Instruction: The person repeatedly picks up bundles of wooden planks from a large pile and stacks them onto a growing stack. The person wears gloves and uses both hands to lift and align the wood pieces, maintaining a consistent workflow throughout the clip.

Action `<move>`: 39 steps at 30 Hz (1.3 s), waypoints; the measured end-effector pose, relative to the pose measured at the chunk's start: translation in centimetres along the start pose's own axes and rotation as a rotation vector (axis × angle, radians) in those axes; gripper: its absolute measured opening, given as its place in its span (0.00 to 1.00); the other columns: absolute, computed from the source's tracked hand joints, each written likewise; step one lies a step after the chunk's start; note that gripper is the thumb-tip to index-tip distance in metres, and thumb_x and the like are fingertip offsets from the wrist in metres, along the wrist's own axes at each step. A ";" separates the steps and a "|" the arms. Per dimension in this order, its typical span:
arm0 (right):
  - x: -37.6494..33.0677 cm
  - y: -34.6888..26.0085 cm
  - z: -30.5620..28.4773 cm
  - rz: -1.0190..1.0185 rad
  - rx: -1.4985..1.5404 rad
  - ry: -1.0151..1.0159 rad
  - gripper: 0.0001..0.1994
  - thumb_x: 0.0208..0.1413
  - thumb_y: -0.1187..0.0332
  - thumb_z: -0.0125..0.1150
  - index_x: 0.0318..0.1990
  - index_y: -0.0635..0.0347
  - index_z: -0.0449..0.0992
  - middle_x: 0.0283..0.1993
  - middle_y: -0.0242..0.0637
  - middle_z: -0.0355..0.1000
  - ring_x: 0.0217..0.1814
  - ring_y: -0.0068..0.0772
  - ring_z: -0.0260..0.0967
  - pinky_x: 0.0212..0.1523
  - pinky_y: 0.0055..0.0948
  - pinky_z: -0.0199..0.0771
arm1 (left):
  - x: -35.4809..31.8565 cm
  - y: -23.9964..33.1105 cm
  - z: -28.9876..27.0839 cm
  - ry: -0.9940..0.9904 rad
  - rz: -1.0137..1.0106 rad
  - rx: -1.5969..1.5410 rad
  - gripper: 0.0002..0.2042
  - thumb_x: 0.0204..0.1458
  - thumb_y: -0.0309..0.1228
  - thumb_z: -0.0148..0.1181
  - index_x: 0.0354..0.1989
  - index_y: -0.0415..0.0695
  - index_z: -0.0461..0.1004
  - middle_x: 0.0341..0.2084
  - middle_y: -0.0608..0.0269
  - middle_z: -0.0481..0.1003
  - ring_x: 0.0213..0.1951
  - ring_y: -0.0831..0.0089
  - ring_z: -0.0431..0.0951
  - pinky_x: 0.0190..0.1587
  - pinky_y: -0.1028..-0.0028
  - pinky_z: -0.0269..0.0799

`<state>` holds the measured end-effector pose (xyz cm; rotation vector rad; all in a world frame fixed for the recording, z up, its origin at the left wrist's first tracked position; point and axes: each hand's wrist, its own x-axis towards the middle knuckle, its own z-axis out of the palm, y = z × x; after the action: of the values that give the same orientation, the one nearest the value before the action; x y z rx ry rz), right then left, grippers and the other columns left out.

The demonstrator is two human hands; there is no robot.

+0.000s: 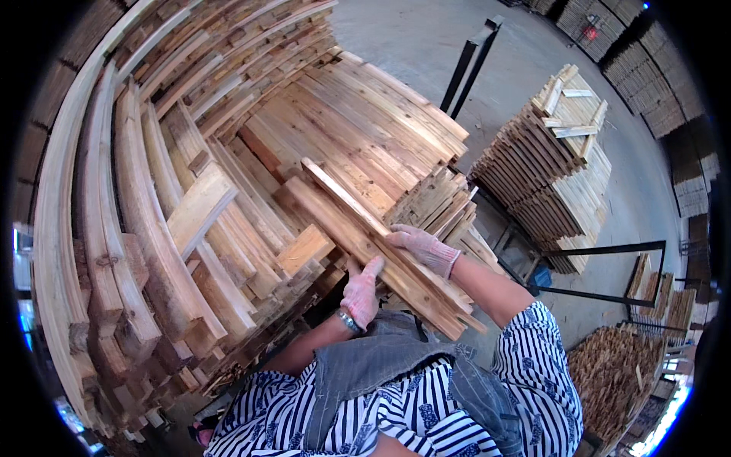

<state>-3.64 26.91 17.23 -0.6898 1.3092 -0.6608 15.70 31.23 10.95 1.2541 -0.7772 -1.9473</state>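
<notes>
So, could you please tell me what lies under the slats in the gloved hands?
Under the held slats sits a big stack of boards. The layers lower down are covered.

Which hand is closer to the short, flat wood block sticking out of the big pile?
Left. The left hand presses the slats just right of the short block. The right hand grips the slat bundle farther away.

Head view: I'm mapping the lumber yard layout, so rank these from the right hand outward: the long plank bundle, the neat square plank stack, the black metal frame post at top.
1. Long plank bundle, under the right hand.
2. Neat square plank stack, to the right, across the floor.
3. Black metal frame post, up top, farthest.
</notes>
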 end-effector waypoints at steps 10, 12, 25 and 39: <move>-3.7 4.5 0.9 -0.223 -0.290 0.145 0.37 0.60 0.50 0.59 0.68 0.69 0.60 0.68 0.50 0.65 0.70 0.39 0.61 0.69 0.33 0.60 | -1.1 2.3 2.4 -0.119 -0.365 -0.426 0.25 0.63 0.41 0.58 0.65 0.42 0.65 0.60 0.53 0.70 0.61 0.57 0.71 0.64 0.56 0.69; -5.7 2.8 0.6 -0.336 -0.277 0.207 0.40 0.58 0.51 0.63 0.71 0.68 0.57 0.70 0.52 0.63 0.72 0.40 0.59 0.71 0.33 0.58 | -1.5 2.8 2.7 -0.173 -0.138 -0.257 0.22 0.62 0.38 0.60 0.61 0.40 0.70 0.53 0.55 0.75 0.55 0.60 0.75 0.59 0.58 0.73; -8.5 -14.8 -0.6 -1.036 0.064 0.049 0.49 0.48 0.53 0.78 0.70 0.67 0.53 0.67 0.44 0.61 0.68 0.34 0.59 0.69 0.34 0.61 | -2.7 22.8 11.4 -0.474 0.586 -0.135 0.37 0.52 0.16 0.66 0.69 0.45 0.55 0.54 0.60 0.73 0.53 0.68 0.77 0.57 0.67 0.77; 5.1 -8.2 0.4 -1.328 -0.386 0.587 0.40 0.62 0.61 0.59 0.75 0.64 0.43 0.68 0.58 0.61 0.68 0.57 0.64 0.67 0.43 0.64 | 4.1 20.4 7.0 -0.341 0.586 0.078 0.29 0.50 0.16 0.68 0.60 0.43 0.66 0.49 0.61 0.78 0.51 0.71 0.78 0.55 0.68 0.76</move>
<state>-2.91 17.81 20.46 -1.8174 1.3989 -1.7912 12.52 16.78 27.15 0.6284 -1.2407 -1.6593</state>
